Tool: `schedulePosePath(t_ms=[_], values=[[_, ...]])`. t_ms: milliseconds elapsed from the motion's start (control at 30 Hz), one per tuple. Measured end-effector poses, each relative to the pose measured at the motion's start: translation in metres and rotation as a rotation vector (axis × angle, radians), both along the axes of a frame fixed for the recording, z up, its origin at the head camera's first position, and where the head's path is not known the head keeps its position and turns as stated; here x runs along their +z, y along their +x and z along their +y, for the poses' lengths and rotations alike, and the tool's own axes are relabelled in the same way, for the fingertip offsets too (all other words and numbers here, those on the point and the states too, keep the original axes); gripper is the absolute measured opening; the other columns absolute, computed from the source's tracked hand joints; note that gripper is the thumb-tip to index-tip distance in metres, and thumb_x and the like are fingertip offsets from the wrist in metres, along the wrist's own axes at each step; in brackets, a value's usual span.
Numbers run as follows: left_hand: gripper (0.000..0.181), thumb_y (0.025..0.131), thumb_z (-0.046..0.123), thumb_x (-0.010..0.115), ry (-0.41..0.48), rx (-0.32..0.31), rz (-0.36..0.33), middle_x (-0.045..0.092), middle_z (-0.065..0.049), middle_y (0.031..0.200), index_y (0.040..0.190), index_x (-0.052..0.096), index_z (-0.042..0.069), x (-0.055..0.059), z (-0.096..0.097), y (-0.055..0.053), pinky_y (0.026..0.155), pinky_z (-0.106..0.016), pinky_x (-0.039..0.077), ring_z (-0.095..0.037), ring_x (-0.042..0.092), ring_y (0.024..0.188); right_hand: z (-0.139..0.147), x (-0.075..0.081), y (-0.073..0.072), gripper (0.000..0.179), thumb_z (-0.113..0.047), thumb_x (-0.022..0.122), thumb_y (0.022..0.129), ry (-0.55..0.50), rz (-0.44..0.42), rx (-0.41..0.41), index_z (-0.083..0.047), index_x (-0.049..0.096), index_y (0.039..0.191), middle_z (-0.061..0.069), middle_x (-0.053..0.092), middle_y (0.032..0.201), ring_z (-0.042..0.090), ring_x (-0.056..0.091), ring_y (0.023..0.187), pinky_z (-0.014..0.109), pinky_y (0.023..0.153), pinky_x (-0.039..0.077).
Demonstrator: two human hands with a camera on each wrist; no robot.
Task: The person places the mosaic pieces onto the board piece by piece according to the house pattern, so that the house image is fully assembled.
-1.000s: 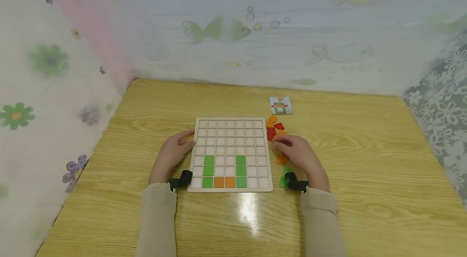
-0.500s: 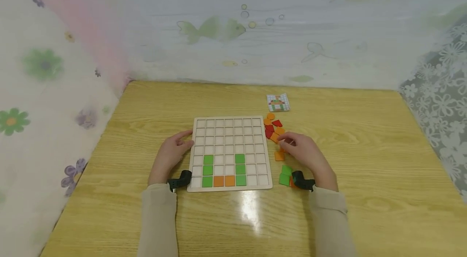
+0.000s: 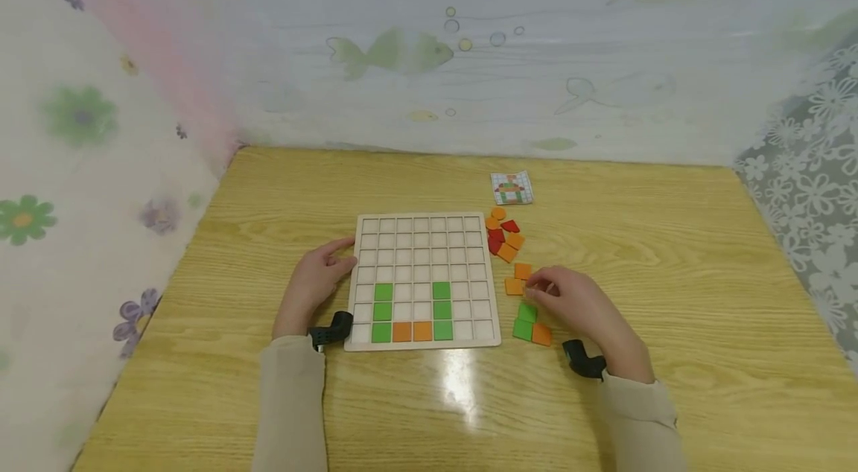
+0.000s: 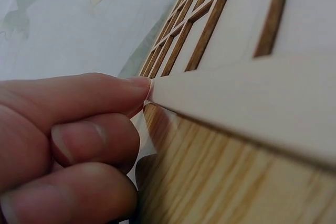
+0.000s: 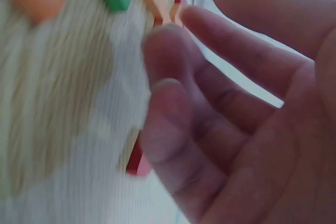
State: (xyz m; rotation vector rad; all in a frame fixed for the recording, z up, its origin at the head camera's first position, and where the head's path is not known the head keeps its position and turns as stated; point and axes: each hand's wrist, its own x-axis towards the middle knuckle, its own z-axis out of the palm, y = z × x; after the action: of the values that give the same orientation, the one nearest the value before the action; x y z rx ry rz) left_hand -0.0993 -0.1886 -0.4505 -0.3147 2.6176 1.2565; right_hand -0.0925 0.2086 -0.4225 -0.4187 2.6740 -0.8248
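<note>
A square wooden grid board [image 3: 422,346] lies on the table, with green tiles [image 3: 383,311] in two columns and two orange tiles [image 3: 412,331] between them in the bottom row. My left hand [image 3: 316,278] rests at the board's left edge; in the left wrist view a straight fingertip [image 4: 137,84] touches its rim. My right hand [image 3: 570,301] is right of the board, fingers loosely bent, beside two loose orange tiles [image 3: 514,286]. In the right wrist view a red piece [image 5: 137,160] shows partly behind the fingers, hidden by the hand in the head view.
Two green tiles [image 3: 524,328] and an orange tile [image 3: 541,334] lie below the right fingertips. Several red and orange pieces [image 3: 507,252] are scattered by the board's upper right edge. A pattern card [image 3: 512,189] lies behind them, and a patterned wall [image 3: 402,85] closes off the table's back.
My right hand has moved toward me and to the right, away from the red pieces, uncovering the loose orange and green tiles. The left hand stays at the board's edge.
</note>
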Motion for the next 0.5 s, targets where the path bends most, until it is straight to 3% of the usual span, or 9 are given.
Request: schedulePosePath(t_ms=[167,500], values=[[0.044,0.086,0.041,0.055,-0.001,0.002,0.000,0.053,-0.005,0.081,0.129,0.048,0.030,-0.001,-0.001,0.000,0.065,-0.031,0.036,-0.020,0.045,0.070,0.010,-0.001,0.011,0.021,-0.033,0.061,0.084,0.005,-0.037,0.031,-0.017,0.063,0.097,-0.007,0.053,0.077,0.012,0.047,0.067,0.030,0.065,0.040],[0.044,0.086,0.041,0.056,-0.013,-0.003,0.002,0.053,-0.006,0.080,0.128,0.049,0.032,-0.002,-0.001,0.000,0.062,-0.031,0.036,-0.019,0.045,0.068,0.017,-0.002,0.027,0.027,-0.037,0.066,0.078,0.018,-0.100,0.003,-0.017,0.061,0.096,-0.006,0.053,0.079,0.011,0.047,0.070,0.029,0.065,0.040]])
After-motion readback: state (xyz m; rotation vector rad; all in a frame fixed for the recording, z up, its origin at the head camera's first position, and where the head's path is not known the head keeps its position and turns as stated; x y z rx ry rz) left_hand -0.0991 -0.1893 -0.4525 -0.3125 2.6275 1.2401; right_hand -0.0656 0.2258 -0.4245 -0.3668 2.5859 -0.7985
